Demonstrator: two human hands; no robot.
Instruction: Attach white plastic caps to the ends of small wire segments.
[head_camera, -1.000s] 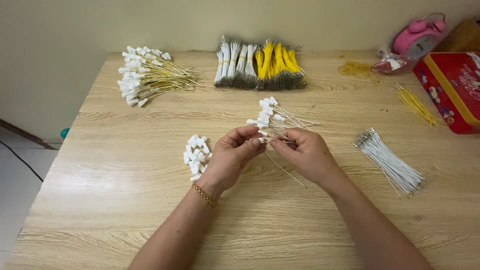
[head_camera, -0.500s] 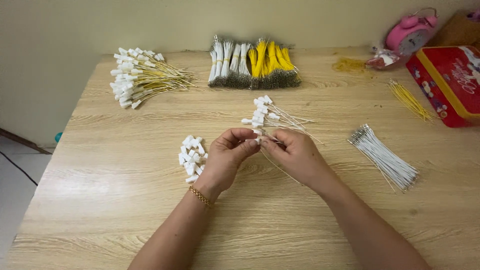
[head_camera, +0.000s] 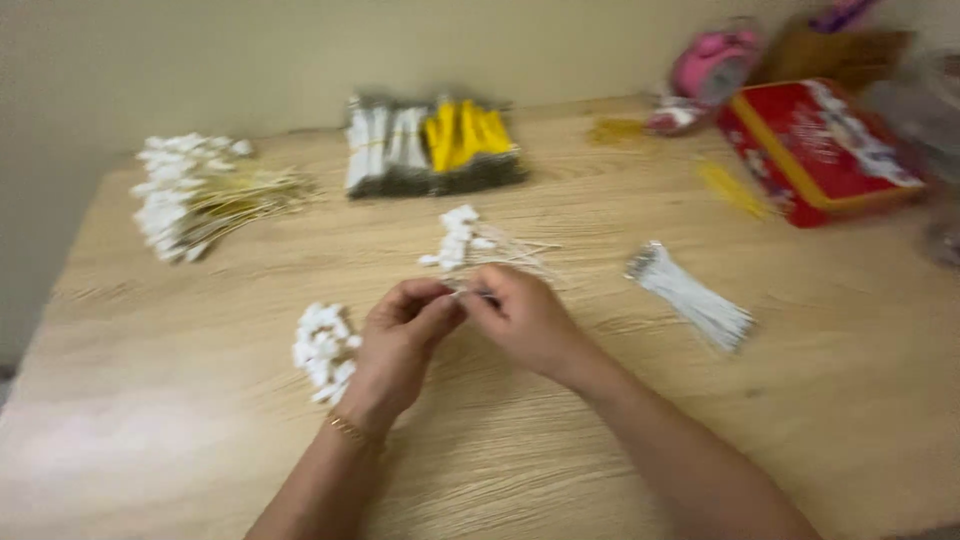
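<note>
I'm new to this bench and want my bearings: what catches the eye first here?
Both hands meet at the table's middle: left hand and right hand pinch a thin white piece between their fingertips. A red tin glows at far right, and yellow and white bundles lie at the back.

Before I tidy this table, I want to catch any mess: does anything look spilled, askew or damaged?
Nothing stands out. The white-tipped wires, white connectors, white wire bundle and yellow and white packs lie in separate heaps on the table. The picture is blurred, so fine damage cannot be judged.
</note>
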